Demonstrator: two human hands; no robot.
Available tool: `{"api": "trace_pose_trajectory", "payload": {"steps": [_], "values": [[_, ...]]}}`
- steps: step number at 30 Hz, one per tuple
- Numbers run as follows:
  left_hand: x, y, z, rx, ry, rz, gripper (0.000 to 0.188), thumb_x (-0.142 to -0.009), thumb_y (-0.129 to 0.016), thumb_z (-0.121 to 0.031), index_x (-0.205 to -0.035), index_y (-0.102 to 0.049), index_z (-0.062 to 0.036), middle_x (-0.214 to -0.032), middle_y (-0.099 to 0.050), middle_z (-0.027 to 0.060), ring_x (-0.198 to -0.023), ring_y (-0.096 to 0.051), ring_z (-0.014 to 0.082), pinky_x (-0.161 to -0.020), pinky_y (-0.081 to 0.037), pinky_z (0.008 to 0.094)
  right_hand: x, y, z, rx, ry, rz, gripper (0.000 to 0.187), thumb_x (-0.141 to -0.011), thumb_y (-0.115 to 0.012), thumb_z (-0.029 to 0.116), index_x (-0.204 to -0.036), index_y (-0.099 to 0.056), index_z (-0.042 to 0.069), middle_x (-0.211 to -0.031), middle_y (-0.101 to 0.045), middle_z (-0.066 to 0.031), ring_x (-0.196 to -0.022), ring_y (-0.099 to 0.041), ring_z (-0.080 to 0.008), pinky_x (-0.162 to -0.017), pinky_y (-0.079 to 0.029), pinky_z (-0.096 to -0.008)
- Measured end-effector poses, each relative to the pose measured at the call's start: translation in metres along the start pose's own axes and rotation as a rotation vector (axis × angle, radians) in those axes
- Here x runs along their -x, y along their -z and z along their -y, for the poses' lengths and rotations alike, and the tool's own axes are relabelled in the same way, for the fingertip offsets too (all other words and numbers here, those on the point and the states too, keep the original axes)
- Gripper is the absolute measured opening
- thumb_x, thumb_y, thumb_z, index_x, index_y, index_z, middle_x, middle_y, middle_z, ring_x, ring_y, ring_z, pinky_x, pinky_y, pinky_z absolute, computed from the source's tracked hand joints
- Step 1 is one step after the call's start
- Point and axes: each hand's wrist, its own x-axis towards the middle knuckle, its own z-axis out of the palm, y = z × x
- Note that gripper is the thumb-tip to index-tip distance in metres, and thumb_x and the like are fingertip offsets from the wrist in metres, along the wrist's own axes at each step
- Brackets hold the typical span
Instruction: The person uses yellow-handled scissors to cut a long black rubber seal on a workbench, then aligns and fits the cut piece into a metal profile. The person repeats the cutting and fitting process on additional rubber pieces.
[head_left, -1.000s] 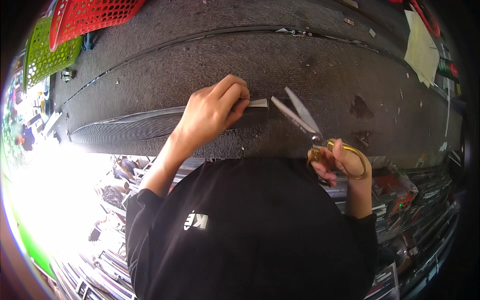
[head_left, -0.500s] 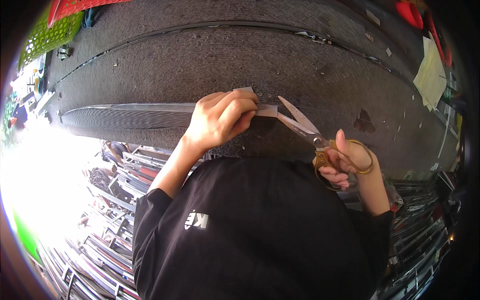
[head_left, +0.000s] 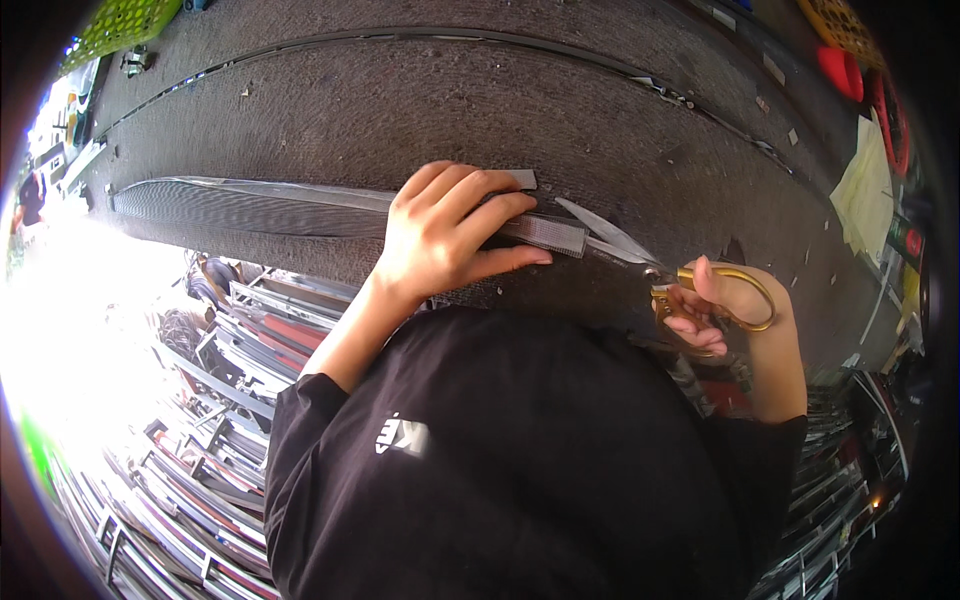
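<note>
A long dark bundle of pleated mesh (head_left: pixel 270 212) lies along the near side of the dark work surface. Over its right part rests my left hand (head_left: pixel 440 235), fingers bent above the mesh and thumb stretched along the near side, holding it down. Past these fingers sticks out a flat grey mesh end (head_left: pixel 548 234). A small grey strip (head_left: pixel 524 180) pokes out by the fingertips. My right hand (head_left: pixel 735 300) grips gold-handled scissors (head_left: pixel 612 230) with parted blades. Their lower blade meets the mesh end, its tip hidden there.
A long thin dark strip (head_left: pixel 440 33) runs across the far part of the worn surface (head_left: pixel 400 110). Paper sheets (head_left: pixel 862 195) and a red object (head_left: pixel 840 72) lie at the right. A green basket (head_left: pixel 120 28) stands far left. Metal bars (head_left: pixel 190 500) are stacked below.
My left hand has loosened from a tighter curl, its thumb now stretched out. More of the mesh end shows. The scissors and my right hand appear slightly farther right; the whole view has shifted somewhat.
</note>
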Motion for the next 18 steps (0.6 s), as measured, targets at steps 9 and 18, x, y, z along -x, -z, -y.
{"api": "trace_pose_trajectory", "payload": {"steps": [9, 18], "values": [[0.013, -0.002, 0.002, 0.135, 0.006, -0.077, 0.049, -0.059, -0.088, -0.033, -0.102, -0.080, -0.0101, -0.081, -0.057, 0.0020, -0.079, -0.061, 0.0226, -0.073, -0.051, 0.0372, -0.007, -0.001, 0.017, 0.063, -0.165, -0.038, 0.086, -0.085, -0.031, 0.092, -0.079, -0.055, 0.010, -0.058, -0.043, 0.0027, -0.048, -0.044, -0.0087, -0.046, -0.035, -0.0238], [0.014, -0.003, 0.005, 0.192, 0.055, -0.174, 0.052, -0.051, -0.090, -0.027, -0.100, -0.081, -0.0101, -0.075, -0.053, 0.0004, -0.077, -0.059, 0.0205, -0.070, -0.050, 0.0356, -0.006, -0.005, 0.021, 0.138, -0.130, -0.070, 0.086, -0.079, -0.037, 0.095, -0.072, -0.048, 0.010, -0.054, -0.041, 0.0053, -0.044, -0.039, -0.0045, -0.040, -0.030, -0.0226]]}}
